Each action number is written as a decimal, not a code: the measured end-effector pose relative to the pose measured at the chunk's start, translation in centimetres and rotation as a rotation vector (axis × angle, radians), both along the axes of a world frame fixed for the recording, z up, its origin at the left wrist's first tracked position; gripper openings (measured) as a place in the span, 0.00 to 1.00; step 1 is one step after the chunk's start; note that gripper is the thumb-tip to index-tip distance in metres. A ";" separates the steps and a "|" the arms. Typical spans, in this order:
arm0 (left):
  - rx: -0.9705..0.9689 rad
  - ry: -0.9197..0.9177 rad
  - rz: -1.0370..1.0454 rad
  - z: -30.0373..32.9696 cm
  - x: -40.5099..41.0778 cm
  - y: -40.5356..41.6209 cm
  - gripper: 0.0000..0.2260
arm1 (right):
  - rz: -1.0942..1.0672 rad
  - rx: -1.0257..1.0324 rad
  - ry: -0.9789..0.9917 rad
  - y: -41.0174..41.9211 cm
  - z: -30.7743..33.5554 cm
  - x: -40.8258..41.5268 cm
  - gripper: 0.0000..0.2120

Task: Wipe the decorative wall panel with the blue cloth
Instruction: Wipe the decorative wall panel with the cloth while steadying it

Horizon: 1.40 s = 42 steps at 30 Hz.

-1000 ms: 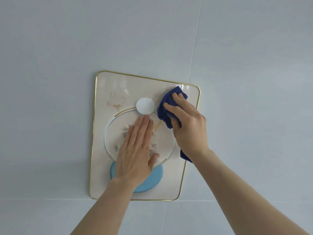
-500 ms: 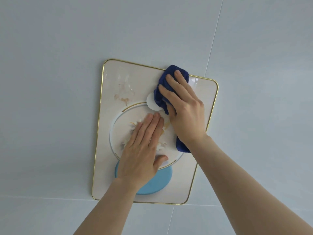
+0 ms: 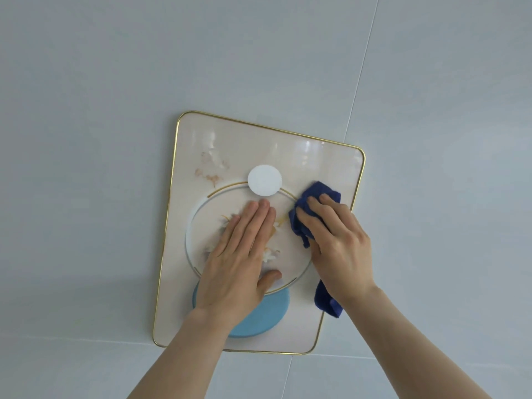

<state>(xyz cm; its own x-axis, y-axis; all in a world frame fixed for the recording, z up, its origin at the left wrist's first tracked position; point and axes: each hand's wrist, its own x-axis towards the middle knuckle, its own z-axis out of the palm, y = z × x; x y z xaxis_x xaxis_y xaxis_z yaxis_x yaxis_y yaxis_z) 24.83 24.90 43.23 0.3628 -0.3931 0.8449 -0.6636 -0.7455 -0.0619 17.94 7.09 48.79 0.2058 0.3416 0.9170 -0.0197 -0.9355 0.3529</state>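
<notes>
A cream decorative wall panel (image 3: 244,151) with a thin gold rim hangs on the pale wall; it bears a white disc (image 3: 264,180), a large ringed circle and a light blue disc (image 3: 267,315). My left hand (image 3: 241,260) lies flat on the ringed circle, fingers together, holding nothing. My right hand (image 3: 336,243) presses a dark blue cloth (image 3: 316,194) against the panel's right side, just below the level of the white disc. A tail of the cloth hangs under my wrist near the right rim.
Pale grey-blue wall tiles (image 3: 115,82) surround the panel, with thin seams running up to the right of it and across below it. Faint brownish marks (image 3: 210,171) show on the panel's upper left.
My right hand has slid the cloth down and to the right, away from the white disc toward the panel's right edge. My left hand stays flat on the circle.
</notes>
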 end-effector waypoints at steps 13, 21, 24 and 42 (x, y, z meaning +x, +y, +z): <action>0.012 0.126 -0.107 1.5 -2.4 1.5 0.47 | -0.070 0.343 0.347 1.0 -1.7 -4.6 0.17; -0.360 0.051 -0.065 1.8 -1.7 6.6 0.44 | 0.384 0.779 0.078 6.4 2.2 -4.0 0.11; -0.426 0.121 0.004 1.7 -0.1 8.2 0.52 | 0.387 0.459 -0.009 9.1 3.4 -1.9 0.12; -0.399 0.128 -0.074 -0.6 5.6 9.1 0.60 | 0.269 -0.022 0.084 11.8 3.1 6.9 0.16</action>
<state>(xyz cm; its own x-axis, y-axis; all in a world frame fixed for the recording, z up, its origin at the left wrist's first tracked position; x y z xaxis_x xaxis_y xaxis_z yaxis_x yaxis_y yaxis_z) 30.42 33.96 42.64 0.4580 -0.0734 0.8859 -0.6999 -0.6442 0.3085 24.83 18.86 51.85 0.1801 0.4140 0.8923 0.2580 -0.8953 0.3633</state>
